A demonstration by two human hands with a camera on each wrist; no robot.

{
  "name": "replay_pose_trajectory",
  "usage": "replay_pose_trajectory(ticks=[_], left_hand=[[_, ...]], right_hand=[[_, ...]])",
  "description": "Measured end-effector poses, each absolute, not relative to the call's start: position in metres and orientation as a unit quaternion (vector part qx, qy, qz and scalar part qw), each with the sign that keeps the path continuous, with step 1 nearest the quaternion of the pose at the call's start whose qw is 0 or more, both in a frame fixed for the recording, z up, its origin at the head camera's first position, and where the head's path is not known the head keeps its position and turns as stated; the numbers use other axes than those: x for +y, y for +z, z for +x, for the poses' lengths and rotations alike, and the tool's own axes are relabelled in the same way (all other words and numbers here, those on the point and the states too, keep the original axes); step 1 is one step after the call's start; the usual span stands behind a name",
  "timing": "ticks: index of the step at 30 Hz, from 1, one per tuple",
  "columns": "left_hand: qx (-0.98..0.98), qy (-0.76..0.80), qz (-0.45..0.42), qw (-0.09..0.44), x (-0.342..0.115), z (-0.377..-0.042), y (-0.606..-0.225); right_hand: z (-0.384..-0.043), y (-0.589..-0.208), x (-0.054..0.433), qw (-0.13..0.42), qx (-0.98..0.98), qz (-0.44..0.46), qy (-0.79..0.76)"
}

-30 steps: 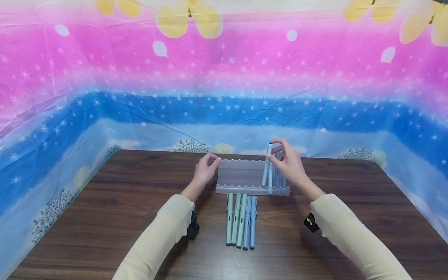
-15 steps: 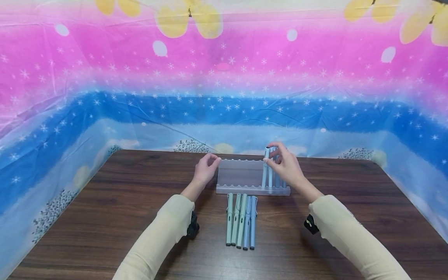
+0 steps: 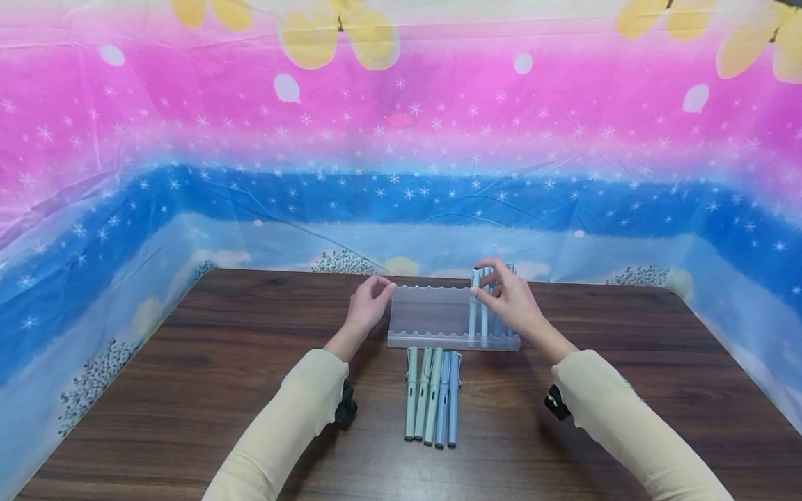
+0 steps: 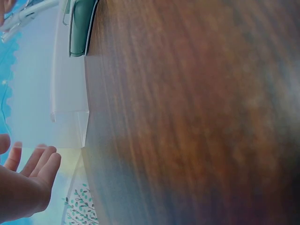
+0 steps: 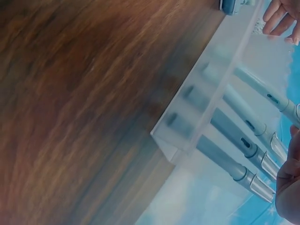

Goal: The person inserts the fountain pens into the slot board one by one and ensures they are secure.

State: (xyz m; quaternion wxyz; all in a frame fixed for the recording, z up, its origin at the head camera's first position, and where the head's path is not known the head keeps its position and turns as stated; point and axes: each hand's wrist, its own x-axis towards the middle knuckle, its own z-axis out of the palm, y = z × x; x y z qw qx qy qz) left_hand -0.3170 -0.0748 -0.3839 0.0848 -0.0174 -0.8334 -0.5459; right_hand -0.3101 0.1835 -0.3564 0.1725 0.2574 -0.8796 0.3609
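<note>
A frosted clear pen rack point(image 3: 432, 309) with notched edges stands on the table. My left hand point(image 3: 370, 300) pinches its upper left corner between thumb and fingers; in the left wrist view that hand point(image 4: 30, 185) reaches up at the rack's end. My right hand point(image 3: 510, 296) pinches the capped top of a pale blue pen point(image 3: 473, 313), which stands in a slot with its lower end in the rack's trough. To its right, several blue pens stand upright, partly behind my fingers; the right wrist view shows a darker blue pen point(image 5: 225, 157) at the rack's end.
In front of the rack, several capped pens lie side by side: green pens point(image 3: 410, 396) on the left, blue pens point(image 3: 452, 400) on the right. The brown wooden table point(image 3: 250, 390) ends at a patterned cloth backdrop point(image 3: 401, 195) behind.
My right hand has lowered the pale blue pen and moved it slightly left; it went from tilted to upright in its slot. My left hand has stayed at the rack's corner.
</note>
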Motion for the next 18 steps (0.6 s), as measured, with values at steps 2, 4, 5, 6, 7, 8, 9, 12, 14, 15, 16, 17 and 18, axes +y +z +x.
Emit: replay_pose_trajectory(ticks=[2,4,5,6,7,8,9,12,14,15,16,17,18], left_hand=[[-0.833,-0.547,-0.017,0.085,-0.0748,-0.3169,-0.3837],[-0.833,-0.546,-0.016,0.086,-0.0749,-0.3172,-0.3837],[-0.834,-0.545,-0.016,0.087,-0.0749,-0.3175,-0.3839],[-0.834,-0.545,-0.016,0.087,-0.0749,-0.3176,-0.3841],[-0.833,-0.545,-0.016,0.087,-0.0748,-0.3178,-0.3842],[-0.833,-0.546,-0.016,0.087,-0.0748,-0.3178,-0.3842],[-0.833,-0.546,-0.015,0.086,-0.0748,-0.3178,-0.3841],[-0.833,-0.547,-0.014,0.084,-0.0746,-0.3172,-0.3836],[-0.833,-0.547,-0.014,0.084,-0.0747,-0.3171,-0.3836],[-0.833,-0.547,-0.014,0.084,-0.0747,-0.3171,-0.3836],[-0.833,-0.547,-0.014,0.084,-0.0746,-0.3172,-0.3838],[-0.832,-0.548,-0.014,0.084,-0.0746,-0.3173,-0.3839],[-0.832,-0.548,-0.015,0.084,-0.0745,-0.3175,-0.3840]], right_hand=[[-0.3105,-0.3564,0.1842,0.183,-0.884,0.264,0.341],[-0.3110,-0.3566,0.1852,0.192,-0.889,0.268,0.318],[-0.3111,-0.3566,0.1857,0.195,-0.892,0.269,0.308],[-0.3115,-0.3566,0.1862,0.197,-0.895,0.266,0.300],[-0.3116,-0.3567,0.1865,0.196,-0.897,0.266,0.294],[-0.3116,-0.3566,0.1868,0.194,-0.899,0.264,0.290],[-0.3116,-0.3566,0.1869,0.190,-0.902,0.262,0.287],[-0.3117,-0.3560,0.1867,0.175,-0.909,0.253,0.280],[-0.3120,-0.3555,0.1862,0.165,-0.914,0.244,0.279],[-0.3123,-0.3553,0.1860,0.160,-0.916,0.240,0.277],[-0.3126,-0.3552,0.1859,0.156,-0.918,0.237,0.276],[-0.3129,-0.3550,0.1858,0.151,-0.920,0.233,0.276],[-0.3134,-0.3549,0.1857,0.147,-0.922,0.230,0.275]])
